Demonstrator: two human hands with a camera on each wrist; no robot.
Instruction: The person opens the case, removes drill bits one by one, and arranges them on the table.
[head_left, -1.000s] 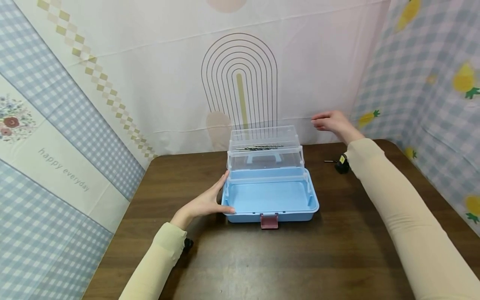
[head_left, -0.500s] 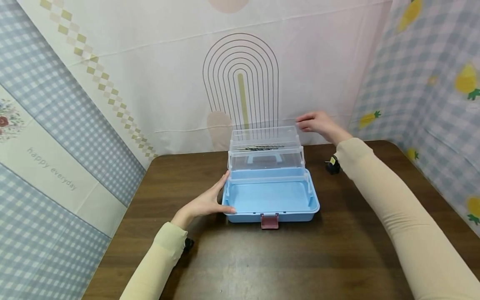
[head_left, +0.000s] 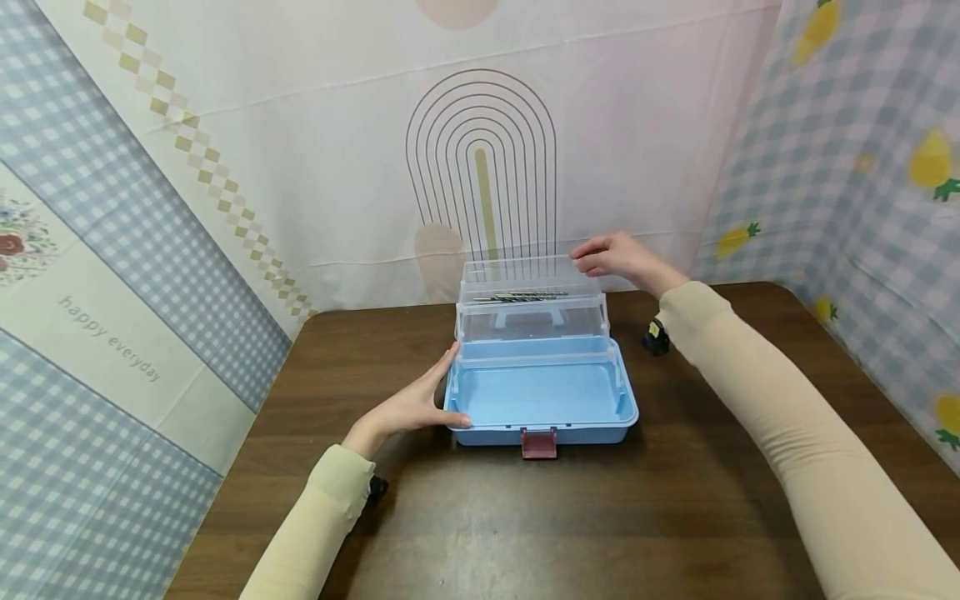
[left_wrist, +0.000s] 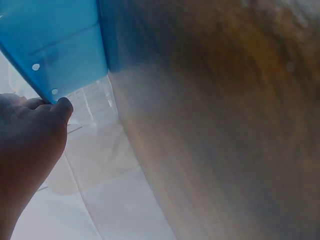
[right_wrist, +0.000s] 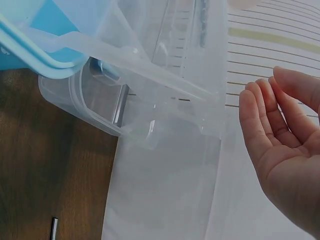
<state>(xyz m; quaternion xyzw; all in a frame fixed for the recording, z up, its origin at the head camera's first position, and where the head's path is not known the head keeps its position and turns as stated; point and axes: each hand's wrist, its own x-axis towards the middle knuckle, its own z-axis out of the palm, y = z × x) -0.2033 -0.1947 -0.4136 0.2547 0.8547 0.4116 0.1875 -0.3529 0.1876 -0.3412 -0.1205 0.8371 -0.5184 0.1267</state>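
Observation:
A light-blue toolbox (head_left: 536, 396) stands unlatched in the head view, its clear cantilever trays (head_left: 531, 321) raised at the back. Several dark, thin drill bits (head_left: 521, 297) lie in an upper tray. My left hand (head_left: 408, 408) holds the box's left side, thumb over the front rim and fingers along the side; part of that grasp is hidden in the left wrist view. Above the right end of the topmost tray is my right hand (head_left: 622, 257), fingers loosely bent. Nothing shows between its fingers in the right wrist view, where the hand (right_wrist: 285, 135) appears apart from the trays.
One short metal rod (right_wrist: 54, 229) lies on the brown wooden table (head_left: 510, 525), right of the box. A patterned cloth (head_left: 337, 167) hangs close behind the trays. The maroon latch (head_left: 538, 443) hangs down at the box's front.
My right hand has moved left and slightly down, from right of the trays to over the top tray's right end. The left hand and toolbox have stayed in place.

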